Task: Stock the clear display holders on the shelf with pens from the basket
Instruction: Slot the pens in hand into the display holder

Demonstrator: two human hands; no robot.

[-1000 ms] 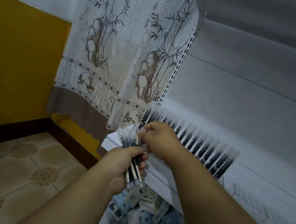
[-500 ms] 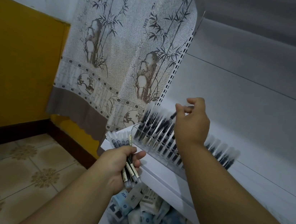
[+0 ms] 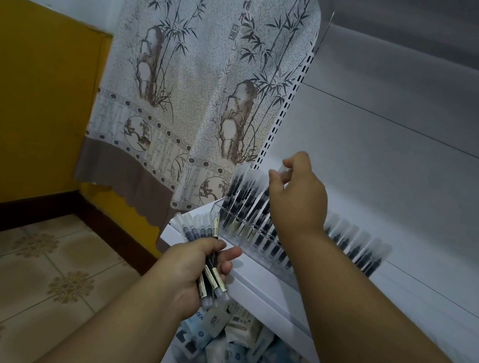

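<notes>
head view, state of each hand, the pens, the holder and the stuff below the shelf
left hand: grips a bundle of pens
bundle of pens: fanned out, held beside the shelf edge
right hand: raised over the holder, fingers pinch a single pen
single pen: not yet slotted
clear display holder: on the shelf, mostly filled with upright pens
packets: heaped below the shelf

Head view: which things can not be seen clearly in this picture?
- Single pen in the right hand: only its clear end shows; the fingers cover the rest.
- Display holder: the right forearm hides its middle slots, so the free slots cannot be counted.
- Packets below the shelf: cut off by the bottom edge, print too blurred.
- Bundle of pens in the left hand: overlapping, count unclear.
</notes>
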